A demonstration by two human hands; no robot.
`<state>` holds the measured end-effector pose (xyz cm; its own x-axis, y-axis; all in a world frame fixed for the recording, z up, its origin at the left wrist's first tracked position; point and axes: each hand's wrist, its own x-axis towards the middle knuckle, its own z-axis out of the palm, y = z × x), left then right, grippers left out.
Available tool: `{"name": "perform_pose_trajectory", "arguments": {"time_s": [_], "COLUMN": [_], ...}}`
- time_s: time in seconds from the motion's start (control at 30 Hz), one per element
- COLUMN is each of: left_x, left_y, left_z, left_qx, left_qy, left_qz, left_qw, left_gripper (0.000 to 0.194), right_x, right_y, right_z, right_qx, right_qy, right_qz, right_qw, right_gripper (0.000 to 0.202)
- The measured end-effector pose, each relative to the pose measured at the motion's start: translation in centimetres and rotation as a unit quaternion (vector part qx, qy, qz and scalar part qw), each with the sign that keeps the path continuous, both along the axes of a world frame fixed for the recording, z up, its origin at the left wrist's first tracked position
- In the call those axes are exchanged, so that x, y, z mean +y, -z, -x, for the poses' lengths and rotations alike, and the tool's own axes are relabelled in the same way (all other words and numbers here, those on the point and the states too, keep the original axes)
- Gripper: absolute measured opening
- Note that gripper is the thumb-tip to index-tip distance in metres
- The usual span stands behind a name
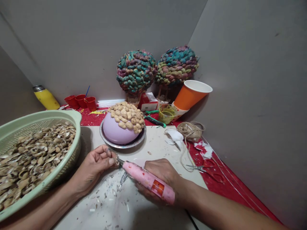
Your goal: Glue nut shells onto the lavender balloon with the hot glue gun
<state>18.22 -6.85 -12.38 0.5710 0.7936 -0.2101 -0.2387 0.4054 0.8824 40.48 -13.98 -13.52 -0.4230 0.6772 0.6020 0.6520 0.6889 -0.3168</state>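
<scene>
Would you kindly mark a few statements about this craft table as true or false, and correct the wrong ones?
1. The right hand grips the pink glue gun. True.
2. Peanuts cover the whole lilac balloon. False: they cover its upper part, and the lower part that shows is bare.
3. The glue gun's nozzle is at the small piece in the left hand. True.
4. The green colander is to the right of the metal dish. False: it is to the left.
5. The orange paper cup stands straight upright. False: it is tilted.
</scene>
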Motion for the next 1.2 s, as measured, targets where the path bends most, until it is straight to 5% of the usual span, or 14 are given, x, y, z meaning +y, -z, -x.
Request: {"name": "perform_pose_trajectory", "arguments": {"time_s": [0.83, 1.2], "left_x": [0.3, -1.7], "left_y": [-0.2, -2.5], "left_z": [0.0, 0.5], "left_qx": [-0.032, -0.031], "left_qy": [-0.021, -0.080], "left_qz": [0.026, -0.004], "left_qw": [0.999, 0.996], "left_gripper": [0.014, 0.018], "right_x": [-0.3, -0.4], "right_y": [0.3, -2.7], "right_z": [-0.5, -0.7], "right_qx": [-0.046, -0.220], "right_qy": [-0.018, 0.082], "right_qz": [0.013, 0.167], "right_qw": [0.999, 0.958], "right_gripper": [0.034, 0.016]}}
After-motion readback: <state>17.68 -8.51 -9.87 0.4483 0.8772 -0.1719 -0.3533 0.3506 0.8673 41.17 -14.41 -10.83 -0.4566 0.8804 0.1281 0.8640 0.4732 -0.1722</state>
